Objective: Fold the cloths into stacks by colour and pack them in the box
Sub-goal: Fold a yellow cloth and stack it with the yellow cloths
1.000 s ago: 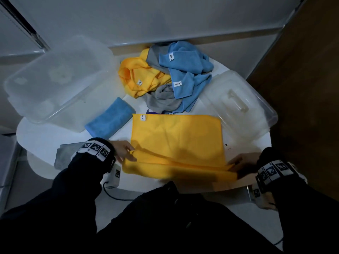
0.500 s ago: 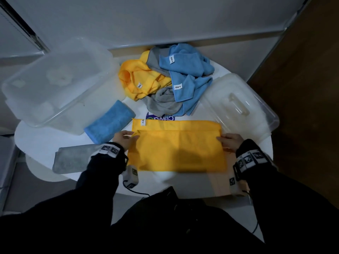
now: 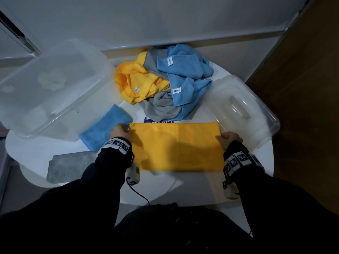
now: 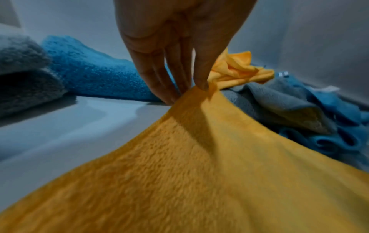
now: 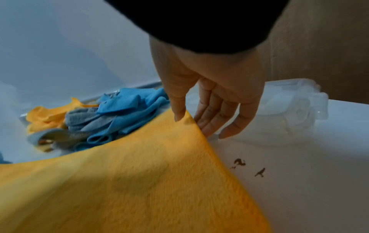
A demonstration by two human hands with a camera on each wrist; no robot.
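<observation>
A yellow cloth (image 3: pixel 176 145) lies folded in half on the white round table (image 3: pixel 27 154). My left hand (image 3: pixel 126 130) pinches its far left corner between thumb and fingers (image 4: pixel 200 83). My right hand (image 3: pixel 221 137) holds the far right corner, with the thumb (image 5: pixel 178 115) on top and the fingers beside the edge. Both held corners sit low over the far edge of the cloth (image 5: pixel 129 181). The clear box (image 3: pixel 77 123) stands at the left with nothing in it.
A folded blue cloth (image 3: pixel 102 131) and a folded grey cloth (image 3: pixel 69 165) lie left of my left hand. A loose pile of yellow, grey and blue cloths (image 3: pixel 165 85) sits at the back. The clear lid (image 3: pixel 242 110) lies at the right.
Both hands have carried the near edge of the yellow cloth away from me and over onto its far edge, so the cloth now lies doubled.
</observation>
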